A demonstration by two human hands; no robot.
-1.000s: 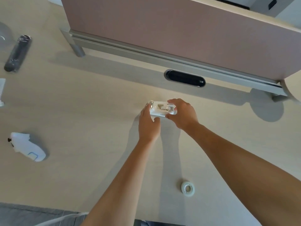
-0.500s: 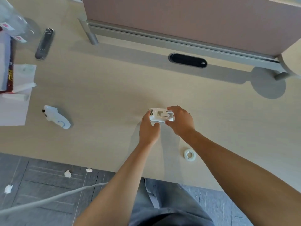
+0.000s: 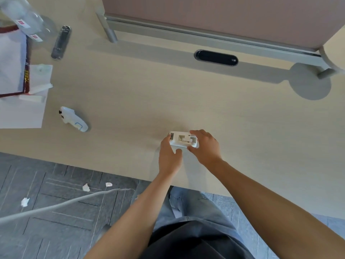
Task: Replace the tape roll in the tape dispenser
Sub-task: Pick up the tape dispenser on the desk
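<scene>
White tape dispenser, open-topped, no roll inside, gripped both ends.

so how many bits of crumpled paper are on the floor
3. One lies far left on the dark floor, one just above the grey cable, and one right of it near the desk edge. More may be hidden under the desk.

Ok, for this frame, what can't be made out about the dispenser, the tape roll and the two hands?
- Tape roll: not visible in the head view; possibly hidden under the right forearm, cannot tell.
- Tape dispenser: too small to tell whether a roll sits inside; its ends are covered by the left hand and right hand.
- Each hand's grip: fingertips on the far side are hidden by the dispenser.
- Bottles, top left: blurred, cut off by the edge.
</scene>
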